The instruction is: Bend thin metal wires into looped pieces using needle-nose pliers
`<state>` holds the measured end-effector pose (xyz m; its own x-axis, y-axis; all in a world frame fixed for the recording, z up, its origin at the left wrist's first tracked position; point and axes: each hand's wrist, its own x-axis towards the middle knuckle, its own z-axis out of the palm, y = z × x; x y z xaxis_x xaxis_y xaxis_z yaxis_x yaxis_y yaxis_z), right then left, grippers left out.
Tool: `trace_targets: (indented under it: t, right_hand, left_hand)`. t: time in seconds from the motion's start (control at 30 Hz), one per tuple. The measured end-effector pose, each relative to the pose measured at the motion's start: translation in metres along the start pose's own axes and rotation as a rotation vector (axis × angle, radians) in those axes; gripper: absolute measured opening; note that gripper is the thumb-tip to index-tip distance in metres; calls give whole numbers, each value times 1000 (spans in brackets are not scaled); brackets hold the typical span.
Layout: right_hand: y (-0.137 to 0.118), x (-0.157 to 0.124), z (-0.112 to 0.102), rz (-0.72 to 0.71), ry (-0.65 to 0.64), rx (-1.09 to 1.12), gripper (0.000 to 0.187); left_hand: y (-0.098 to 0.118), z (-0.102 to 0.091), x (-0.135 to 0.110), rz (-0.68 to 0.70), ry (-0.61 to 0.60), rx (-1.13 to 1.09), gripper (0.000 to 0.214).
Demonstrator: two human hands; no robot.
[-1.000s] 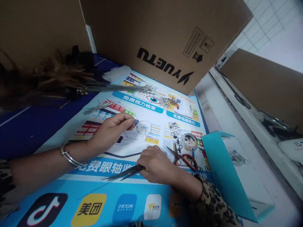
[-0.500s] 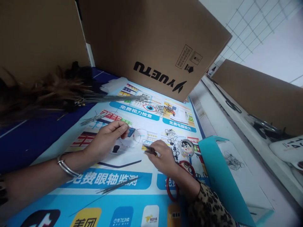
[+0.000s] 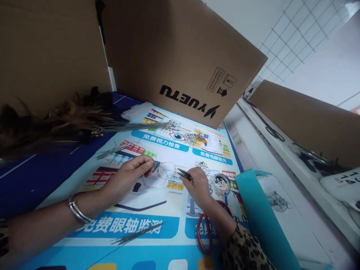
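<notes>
My left hand [image 3: 128, 176] is closed in a pinch on a thin wire ring [image 3: 166, 170], held just above a printed poster [image 3: 157, 221]. My right hand [image 3: 198, 184] grips red-handled scissors [image 3: 204, 232]. Their dark tips point left and touch the ring's right side, while the red loops hang back by my wrist. A small bundle of thin dark wires [image 3: 137, 232] lies loose on the poster, nearer to me than both hands.
A pile of brown feathers [image 3: 50, 120] on long wire stems lies at the left. A big cardboard box [image 3: 180, 56] stands behind. Small wire loops [image 3: 203, 167] and a round cartoon badge [image 3: 222, 184] lie right of my hand, a teal folder [image 3: 264, 217] beyond.
My right hand let go of the dark wire bundle, took up the red-handled scissors and brought their tips to the ring. My left hand kept its pinch on the ring.
</notes>
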<state>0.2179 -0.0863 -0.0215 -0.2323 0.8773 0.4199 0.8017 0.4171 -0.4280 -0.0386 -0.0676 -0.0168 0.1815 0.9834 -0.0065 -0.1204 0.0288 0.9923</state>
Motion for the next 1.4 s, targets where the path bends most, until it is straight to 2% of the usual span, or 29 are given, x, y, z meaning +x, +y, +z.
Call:
trace_targets:
  t: [0.1,0.27,0.43,0.5,0.67,0.83,1.0,1.13,1.23,1.3,1.4]
  right_hand:
    - [2,0,2,19,-29,11,20]
    - [1,-2,3,-28,-47,32,23]
    - [-1,0,1,61,-77,-48,16]
    - [-1,1,0,73,-111,-54,14]
    - [-6,-2,0,-80,-227,-45,17]
    - [-11,-4,1,-222,-350,-125,22]
    - [-10,-3,-3,-280,-403,-43,22]
    - [-11,2,-8,-226,-367,-1,20]
    - [-15,11,-10,-135,-327,-62,14]
    - [-20,18,-10,-85,-357,-142,10]
    - [-27,29,-10,-31,-444,-256,14]
  left_hand:
    - [-1,-1,0,9,-7,13,27]
    - [-2,-1,0,21,-42,49,28]
    - [-3,-2,-2,14,-50,54,26]
    - [-2,-3,-2,21,-18,54,25]
    - [-1,-5,-1,74,100,7,25]
    - [0,-4,-1,76,92,-16,24]
    - [1,-3,-1,60,84,-42,23]
    - [2,-2,-2,41,71,-18,25]
    - [2,-3,-2,53,62,-11,26]
    - [0,-3,0,78,85,-18,26]
    - [-3,-5,3,126,156,-40,27]
